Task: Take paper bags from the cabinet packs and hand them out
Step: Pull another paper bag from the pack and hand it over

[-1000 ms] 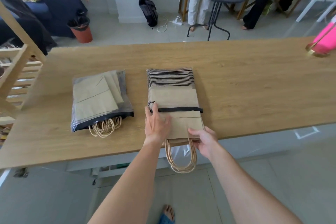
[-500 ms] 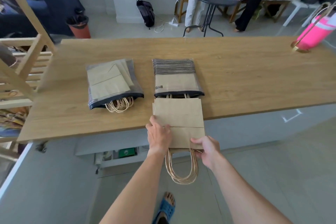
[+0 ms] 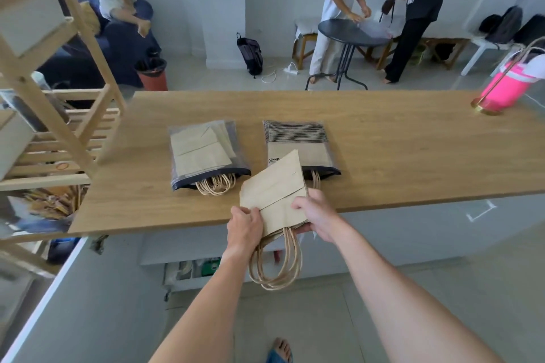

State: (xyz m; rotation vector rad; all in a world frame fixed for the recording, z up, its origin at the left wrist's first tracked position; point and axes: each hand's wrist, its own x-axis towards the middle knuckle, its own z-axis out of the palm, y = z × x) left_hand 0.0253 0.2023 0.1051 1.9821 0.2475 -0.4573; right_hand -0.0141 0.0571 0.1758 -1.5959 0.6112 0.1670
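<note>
Kraft paper bags out of the pack, held flat in both hands over the near table edge.

Left hand pinches the bags' lower-left corner, thumb on top, fingers under; right hand grips the right edge near the mouth, thumb over the top face. Stack sits rotated, far corner overlapping the striped pack, twine handles hanging free below the wooden table. Likely reason for the two-hand hold: a folded stack fans apart if held at one point. Both packs lie mouth-toward-person so bags slide straight out; second pack sits just left, its handles poking out. Both forearms are extended forward, wrists about level, converging on the stack. Probable recipients: people by the round table, well apart.
</note>
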